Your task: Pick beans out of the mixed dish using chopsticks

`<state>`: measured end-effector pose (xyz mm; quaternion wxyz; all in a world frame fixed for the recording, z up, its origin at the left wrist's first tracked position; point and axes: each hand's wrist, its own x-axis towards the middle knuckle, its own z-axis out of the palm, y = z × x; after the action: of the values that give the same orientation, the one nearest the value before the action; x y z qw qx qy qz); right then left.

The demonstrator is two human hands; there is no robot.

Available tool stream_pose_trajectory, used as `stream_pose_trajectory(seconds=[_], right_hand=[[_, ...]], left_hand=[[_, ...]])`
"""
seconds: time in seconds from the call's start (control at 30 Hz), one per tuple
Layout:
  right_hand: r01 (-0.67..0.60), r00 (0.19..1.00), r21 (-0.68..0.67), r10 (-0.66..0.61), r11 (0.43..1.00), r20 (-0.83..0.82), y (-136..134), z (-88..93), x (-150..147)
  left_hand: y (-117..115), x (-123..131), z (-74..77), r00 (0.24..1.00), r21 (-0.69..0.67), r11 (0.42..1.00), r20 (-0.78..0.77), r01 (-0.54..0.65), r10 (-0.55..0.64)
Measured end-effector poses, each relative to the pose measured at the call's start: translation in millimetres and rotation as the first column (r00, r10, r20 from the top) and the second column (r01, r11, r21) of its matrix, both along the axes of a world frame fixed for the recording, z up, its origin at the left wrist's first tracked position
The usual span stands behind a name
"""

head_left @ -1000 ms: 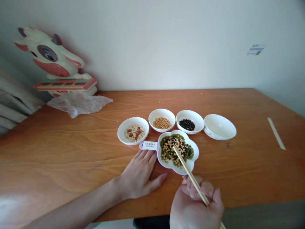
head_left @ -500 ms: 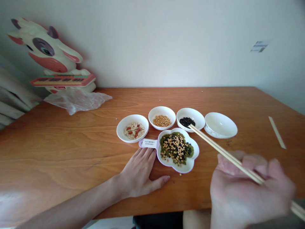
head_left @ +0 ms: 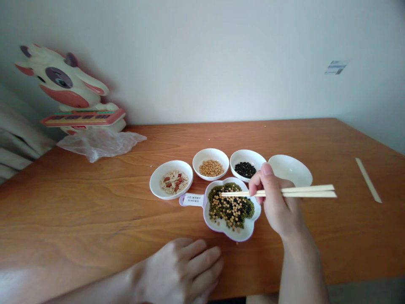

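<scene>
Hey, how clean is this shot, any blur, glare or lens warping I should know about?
Head view: soft, even daylight with faint shadows; the right hand and chopsticks are sharp, the left hand near the bottom edge is slightly soft; pale glare on the table at lower left; wide-angle stretch skews the cow toy at the edge.

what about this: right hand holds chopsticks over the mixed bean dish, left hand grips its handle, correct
Not quite. In the head view the left hand lies on the table, apart from the handle, gripping nothing. The right hand does hold the chopsticks over the dish.
</scene>
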<state>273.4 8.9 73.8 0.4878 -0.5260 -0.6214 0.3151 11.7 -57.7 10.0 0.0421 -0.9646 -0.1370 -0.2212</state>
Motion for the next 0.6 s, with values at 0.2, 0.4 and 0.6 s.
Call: stream_pose_trajectory(seconds=[0.2, 0.4, 0.6], right_hand=[[0.078, 0.996, 0.026, -0.079, 0.997, 0.042, -6, -18.3, 8], [0.017, 1.0, 0.075, -0.018, 0.997, 0.008, -8, -23.9, 7], [0.033, 0.998, 0.084, -0.029, 0.996, -0.047, -9, -27.0, -3]], left_hand=[[21, 23, 1.9, 0.974, -0.061, 0.981, -0.128, 0.182, -0.189], [18, 20, -5.3, 0.976, -0.205, 0.976, -0.188, 0.07, -0.109], [16, 20, -10.4, 0.982, -0.241, 0.97, -0.18, 0.021, -0.066]])
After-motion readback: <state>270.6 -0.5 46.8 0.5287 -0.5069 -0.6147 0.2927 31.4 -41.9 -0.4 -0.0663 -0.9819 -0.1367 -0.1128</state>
